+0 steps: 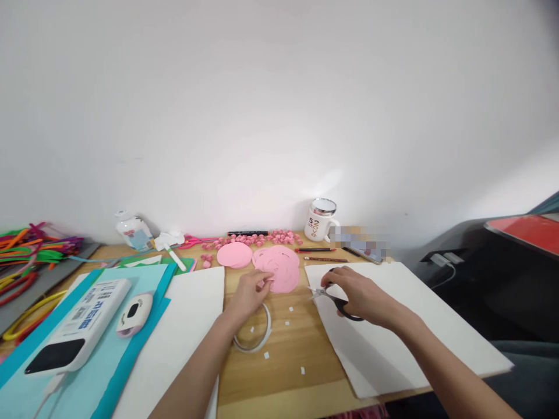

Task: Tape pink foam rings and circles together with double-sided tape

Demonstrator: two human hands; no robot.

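Observation:
My left hand (255,291) is at the near left edge of a pile of pink paper circles (283,267), thumb and fingers pinched together; what is between the fingertips is too small to tell. My right hand (358,294) holds black-handled scissors (340,304) above the right white sheet (384,355), their blades pointing left. A roll of white tape (268,329) lies flat below my left hand, partly behind the forearm. Small white pieces (292,309) are scattered on the wooden table (283,390). A second pink stack (234,255) sits to the left of the pile.
A white mug (318,221), a phone (367,247) and pens (315,250) stand or lie at the back, near pink paper roses (286,237). To the left are a bottle (133,231), a power bank (81,326), blue sheets (113,372) and colourful pipe cleaners (37,250).

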